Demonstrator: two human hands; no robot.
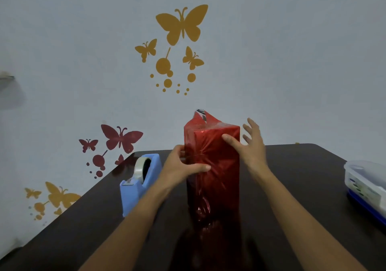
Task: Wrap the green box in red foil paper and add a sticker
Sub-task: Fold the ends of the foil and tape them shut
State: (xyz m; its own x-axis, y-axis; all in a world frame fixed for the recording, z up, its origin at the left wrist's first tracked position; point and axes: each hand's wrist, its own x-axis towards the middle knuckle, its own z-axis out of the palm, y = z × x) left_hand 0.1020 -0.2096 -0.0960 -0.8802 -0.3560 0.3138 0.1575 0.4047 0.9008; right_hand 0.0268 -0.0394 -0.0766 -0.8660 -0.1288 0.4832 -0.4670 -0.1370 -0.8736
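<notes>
A tall box wrapped in shiny red foil paper [215,162] stands upright on the dark table [302,176]. No green shows through the foil. A loose foil flap with a silver underside [201,115] sticks up at the top far edge. My left hand [181,166] grips the box's left edge, thumb across the front face and fingers behind. My right hand [250,145] is at the upper right corner, thumb pressed on the front face and fingers spread straight beside the box. No sticker is in view.
A blue tape dispenser [140,183] with a roll of clear tape stands left of the box, close to my left forearm. A clear plastic container with a blue base [367,189] sits at the table's right edge. A wall with butterfly decals rises behind the table.
</notes>
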